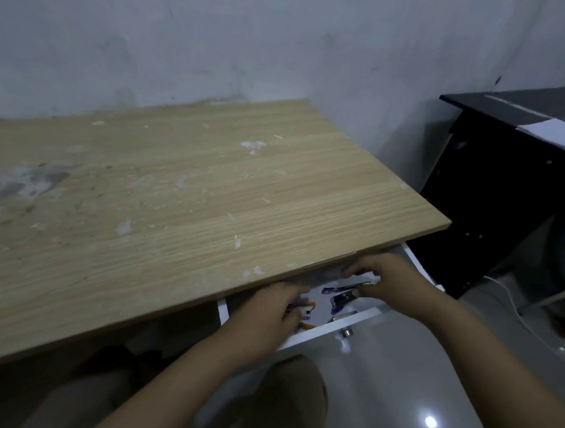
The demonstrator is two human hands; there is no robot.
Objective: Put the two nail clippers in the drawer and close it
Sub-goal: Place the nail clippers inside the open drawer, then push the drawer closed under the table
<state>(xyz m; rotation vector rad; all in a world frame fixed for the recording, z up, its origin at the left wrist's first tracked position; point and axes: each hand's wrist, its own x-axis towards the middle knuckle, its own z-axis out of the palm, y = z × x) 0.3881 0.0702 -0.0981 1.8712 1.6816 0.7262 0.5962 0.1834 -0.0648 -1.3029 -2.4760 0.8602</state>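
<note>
A white drawer (325,331) stands pulled out under the desk's front right edge, with a metal knob (346,333) on its front. Both of my hands are inside it. My right hand (391,282) pinches the silver end of a long purple-and-silver nail clipper (344,288) that lies across the drawer. A second, shorter silver nail clipper (341,299) rests on the drawer floor just below it. My left hand (277,308) reaches in at the drawer's left side with curled fingers over small orange and purple items (306,306). Whether it holds one is hidden.
The light wooden desk top (177,199) overhangs the back of the drawer. A black piece of furniture (499,178) stands close on the right, with a white cable (511,301) on the glossy floor beside it. My knees are below the drawer.
</note>
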